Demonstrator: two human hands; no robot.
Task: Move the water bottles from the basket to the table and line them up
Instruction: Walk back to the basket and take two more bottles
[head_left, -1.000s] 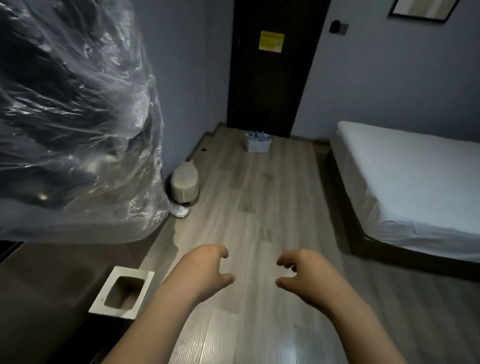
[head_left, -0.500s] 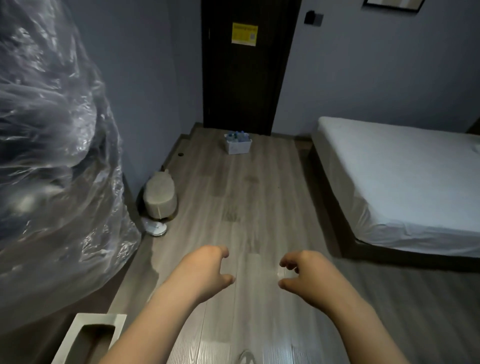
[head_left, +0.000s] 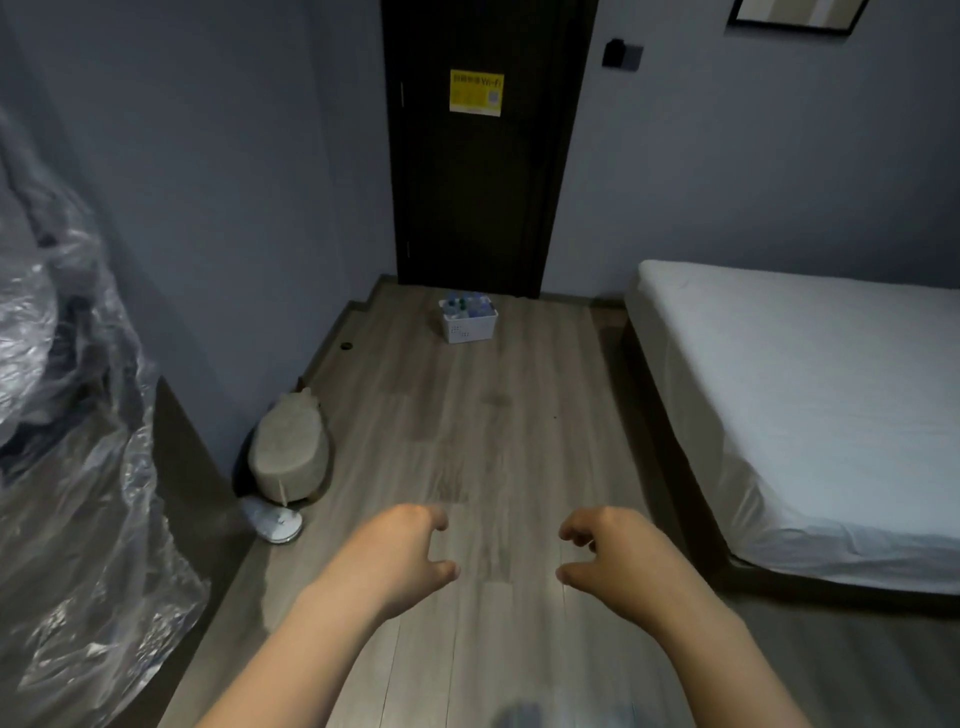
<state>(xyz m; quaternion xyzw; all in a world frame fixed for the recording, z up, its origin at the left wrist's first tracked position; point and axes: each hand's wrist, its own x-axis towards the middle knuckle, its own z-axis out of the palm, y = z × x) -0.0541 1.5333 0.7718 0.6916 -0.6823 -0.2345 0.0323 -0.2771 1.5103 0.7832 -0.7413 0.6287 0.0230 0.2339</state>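
The water bottles (head_left: 466, 304) stand packed together, caps up, in a white plastic basket (head_left: 470, 328). The basket sits at the far edge of the wood-plank floor (head_left: 493, 426), just in front of a dark door (head_left: 483, 182) that carries a yellow Wi-Fi notice (head_left: 476, 92). How many bottles there are is too small to tell.

Well apart from the basket, at the near edge of the floor, both bare forearms reach forward. The left hand (head_left: 400, 558) and the right hand (head_left: 613, 556) hover side by side with a gap between them, each with fingers loosely curled, the thumb held off from them, and nothing in its grasp.

Along the floor's left edge, against the grey wall, a beige rounded container (head_left: 291, 452) stands with a white disc-shaped object (head_left: 272, 525) just beside its base. Nearer on that side, crumpled clear plastic sheeting (head_left: 78, 493) hangs over a dark brown piece of furniture (head_left: 182, 467). Along the right edge a bed (head_left: 810, 395) with a white sheet sits on a dark frame. A black wall switch (head_left: 622, 54) is mounted right of the door.
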